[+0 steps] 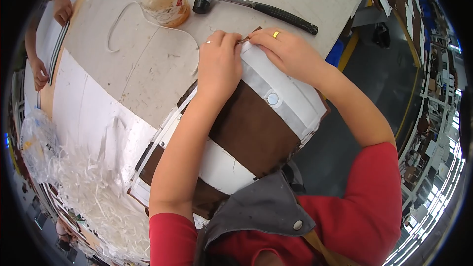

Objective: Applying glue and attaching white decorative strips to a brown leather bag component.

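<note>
Both hands are up at the far edge of the panel (256, 123), close together, almost meeting. The left hand (220, 59) is curled with its fingertips bent down at that edge; just how they grip underneath is hidden. Right beside it, the right hand (290, 51) bends in, thumb and fingers pinching the brown rim, a yellow ring (276, 34) showing on one finger.

And the panel itself? It lies below both hands, stretching from the fingertips back toward the body, tilted across the table's (148, 69) edge. It's banded brown and white, and there's a pale disc (272, 99) on the white band below the right hand. The left forearm crosses right over the panel.

Look beyond the hands: a hammer (253, 6) lies above the right one, dark handle slanting away to its right, head off toward the left. Up and left of the left hand stands a bottle (165, 5) with amber stuff at the bottom, a thin white strip looping near it. Down to the left of that hand, a big heap of white scraps (98, 197), with a clear bag (37, 143) just beyond. Farther left, well apart, a co-worker's two hands (62, 10) are at a dark strip (59, 51).
</note>
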